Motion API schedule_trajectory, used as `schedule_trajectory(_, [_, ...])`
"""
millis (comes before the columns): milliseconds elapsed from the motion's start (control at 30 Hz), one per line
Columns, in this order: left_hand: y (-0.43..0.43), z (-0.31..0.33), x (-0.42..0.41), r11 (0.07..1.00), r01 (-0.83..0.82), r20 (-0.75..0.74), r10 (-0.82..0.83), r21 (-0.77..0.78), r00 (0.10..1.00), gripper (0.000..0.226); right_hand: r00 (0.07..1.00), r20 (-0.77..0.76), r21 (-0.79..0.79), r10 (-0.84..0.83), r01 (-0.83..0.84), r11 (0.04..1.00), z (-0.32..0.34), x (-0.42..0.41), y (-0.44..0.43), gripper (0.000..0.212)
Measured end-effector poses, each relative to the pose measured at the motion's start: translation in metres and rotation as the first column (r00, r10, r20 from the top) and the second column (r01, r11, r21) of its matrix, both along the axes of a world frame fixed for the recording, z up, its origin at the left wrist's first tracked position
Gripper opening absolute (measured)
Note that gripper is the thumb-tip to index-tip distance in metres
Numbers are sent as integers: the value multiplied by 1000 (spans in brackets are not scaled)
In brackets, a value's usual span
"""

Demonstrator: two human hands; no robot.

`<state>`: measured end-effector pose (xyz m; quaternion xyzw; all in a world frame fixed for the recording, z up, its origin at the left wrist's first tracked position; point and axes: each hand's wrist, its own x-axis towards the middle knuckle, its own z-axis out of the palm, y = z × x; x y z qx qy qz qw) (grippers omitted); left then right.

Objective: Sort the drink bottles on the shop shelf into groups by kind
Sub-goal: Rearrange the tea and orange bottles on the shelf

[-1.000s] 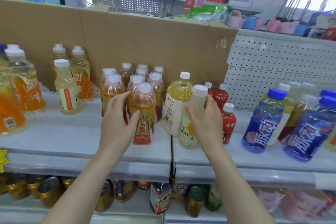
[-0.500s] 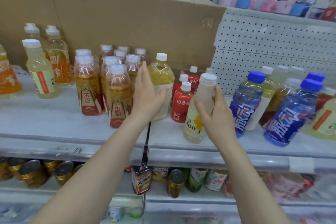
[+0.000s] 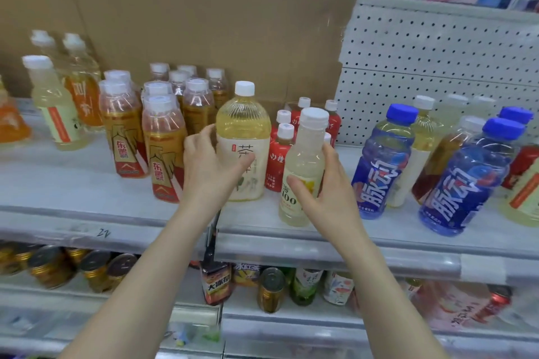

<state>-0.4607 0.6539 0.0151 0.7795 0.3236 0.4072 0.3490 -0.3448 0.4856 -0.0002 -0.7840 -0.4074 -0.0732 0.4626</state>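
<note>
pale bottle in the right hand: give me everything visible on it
The pale bottle is slim clear plastic with a wide white cap, full of cloudy pale-yellow liquid. Its label shows "100" and a yellow picture. It is about upright near the shelf front; whether its base rests there is unclear. The right hand grips its lower half, thumb across the label. Red bottles stand close behind; the tea bottle, held by the left hand, is apart to its left.

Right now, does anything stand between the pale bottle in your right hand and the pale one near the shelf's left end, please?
Between the held pale bottle and the left pale bottle stand the yellow tea bottle, held by the left hand, and the amber bottle cluster.
</note>
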Motion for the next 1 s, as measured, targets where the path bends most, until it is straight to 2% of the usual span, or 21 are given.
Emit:
schedule_trajectory(133, [1,-8,8,979,82,143,-56,-185,988,85,999,-34,24,20,-19,1000,0,2,0,72])
schedule_trajectory(267, [9,-19,17,943,147,142,-109,-298,984,91,998,-55,18,24,-23,1000,0,4,-1,80])
schedule_trajectory(433, [10,-25,14,967,111,129,-82,-231,988,90,999,-30,19,12,-11,1000,1,0,-1,76])
schedule_trajectory(567, [-13,-23,-1,962,142,228,-87,-235,970,82,996,-75,122,-49,58,991,10,-12,-5,70])
schedule_trajectory(800, [-47,-7,-40,818,439,508,-217,-371,834,85,972,-208,384,-105,180,905,39,-36,-60,57])
schedule_trajectory(933, [-79,-1,-41,702,579,540,-321,-416,778,74,953,-265,470,-147,261,843,33,-38,-105,53])
schedule_trajectory(1000, [-97,-1,-36,678,593,512,-356,-434,781,76,937,-312,481,-154,296,825,23,-34,-127,56])
